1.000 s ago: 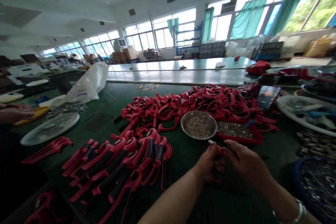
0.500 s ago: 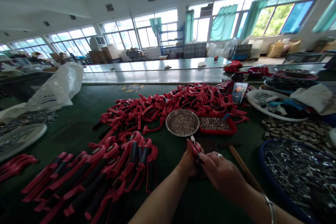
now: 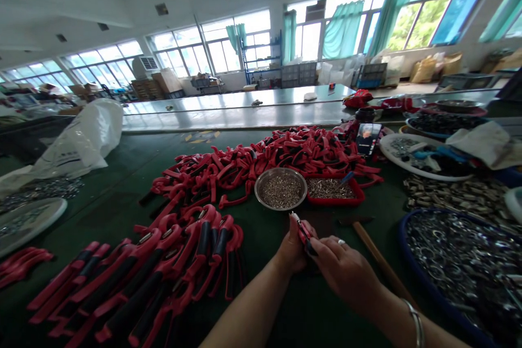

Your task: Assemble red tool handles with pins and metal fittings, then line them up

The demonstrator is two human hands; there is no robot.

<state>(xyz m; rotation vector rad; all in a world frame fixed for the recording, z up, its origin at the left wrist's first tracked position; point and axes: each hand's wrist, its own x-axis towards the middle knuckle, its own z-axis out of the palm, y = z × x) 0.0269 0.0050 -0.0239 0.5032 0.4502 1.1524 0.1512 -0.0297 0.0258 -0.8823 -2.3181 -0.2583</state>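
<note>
The light, stiff red plastic tool handle (image 3: 304,234) looks best gripped by its narrow body, where the left hand (image 3: 291,247) and right hand (image 3: 345,272) pinch it between their fingers.

Bright daylight through windows (image 3: 345,27), shadowed right hand (image 3: 345,272), warped fisheye edges

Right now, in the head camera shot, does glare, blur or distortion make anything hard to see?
In the head view, the windows glare bright, the green worktop falls dark toward the bottom edge, and the wide lens bows the room's lines. The left hand, right hand and small red part look fairly sharp; metal rings in the blue-rimmed basin smear together.
</note>
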